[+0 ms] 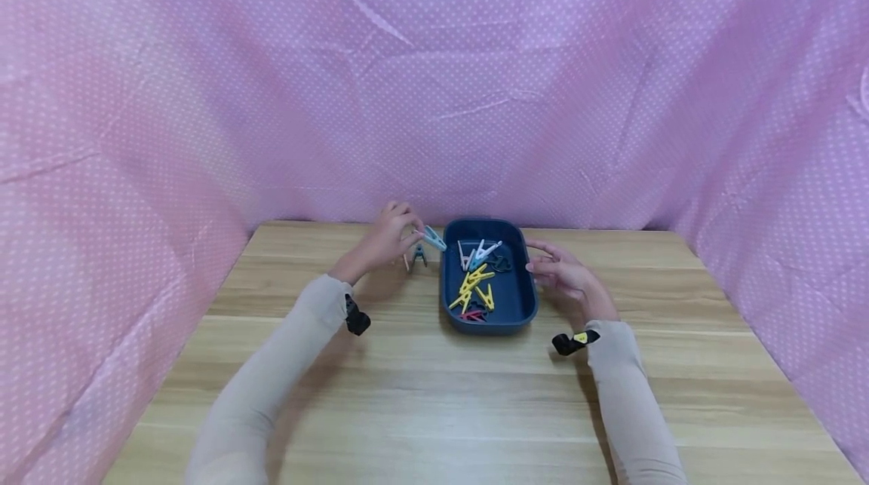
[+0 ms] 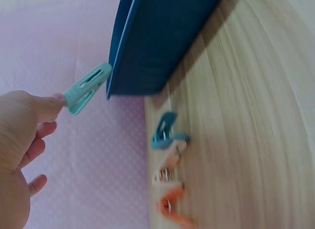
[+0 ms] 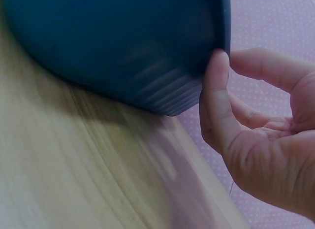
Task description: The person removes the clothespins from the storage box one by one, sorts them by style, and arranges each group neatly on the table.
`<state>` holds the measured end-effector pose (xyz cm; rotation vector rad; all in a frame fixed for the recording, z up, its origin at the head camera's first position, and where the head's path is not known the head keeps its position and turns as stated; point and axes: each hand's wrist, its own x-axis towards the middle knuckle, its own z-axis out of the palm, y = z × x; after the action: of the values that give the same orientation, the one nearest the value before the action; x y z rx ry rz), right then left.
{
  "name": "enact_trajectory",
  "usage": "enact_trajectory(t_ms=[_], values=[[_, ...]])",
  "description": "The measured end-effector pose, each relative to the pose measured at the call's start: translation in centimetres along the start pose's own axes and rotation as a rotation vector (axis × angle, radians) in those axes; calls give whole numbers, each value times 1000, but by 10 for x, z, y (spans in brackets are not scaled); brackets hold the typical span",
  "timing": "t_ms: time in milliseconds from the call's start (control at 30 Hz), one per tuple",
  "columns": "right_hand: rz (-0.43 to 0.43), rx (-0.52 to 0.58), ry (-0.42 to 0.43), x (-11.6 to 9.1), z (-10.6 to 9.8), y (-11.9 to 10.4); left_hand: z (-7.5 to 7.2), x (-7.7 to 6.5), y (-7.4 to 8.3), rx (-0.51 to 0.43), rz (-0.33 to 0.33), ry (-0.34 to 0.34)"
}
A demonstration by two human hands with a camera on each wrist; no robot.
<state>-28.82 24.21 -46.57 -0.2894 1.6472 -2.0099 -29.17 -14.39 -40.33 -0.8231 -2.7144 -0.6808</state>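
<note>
My left hand point(image 1: 390, 234) pinches a light blue plastic clothespin point(image 1: 434, 238) between thumb and finger. The clothespin's far end is right at the left rim of a dark blue bin point(image 1: 490, 329). On the bin's other side, my right hand point(image 1: 569, 275) holds the rim with thumb and fingertips. Inside the bin lie several clothespins, among them yellow point(image 1: 485, 296), white point(image 1: 486, 250) and red point(image 1: 473, 314) ones. Below my left hand a teal clothespin point(image 2: 166, 131), a beige clothespin point(image 2: 170, 165) and an orange clothespin point(image 2: 172, 207) line up on the table.
The wooden table point(image 1: 421, 409) ends at the back against a pink dotted cloth point(image 1: 434, 93), which also hangs at both sides. Black wrist straps with cameras sit on the left sleeve point(image 1: 278, 364) and the right sleeve point(image 1: 631, 394).
</note>
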Motion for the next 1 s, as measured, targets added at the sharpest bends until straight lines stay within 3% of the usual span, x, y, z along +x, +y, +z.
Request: enact_trajectory(t_ms=[300, 667, 1000], values=[[-14, 29, -5, 0, -1, 2, -14, -24, -31, 18, -110, 68], [-20, 15, -5, -1, 2, 3, -24, -58, -71, 159, -220, 128], [-29, -16, -9, -4, 0, 2, -19, -79, -87, 200, -287, 64]])
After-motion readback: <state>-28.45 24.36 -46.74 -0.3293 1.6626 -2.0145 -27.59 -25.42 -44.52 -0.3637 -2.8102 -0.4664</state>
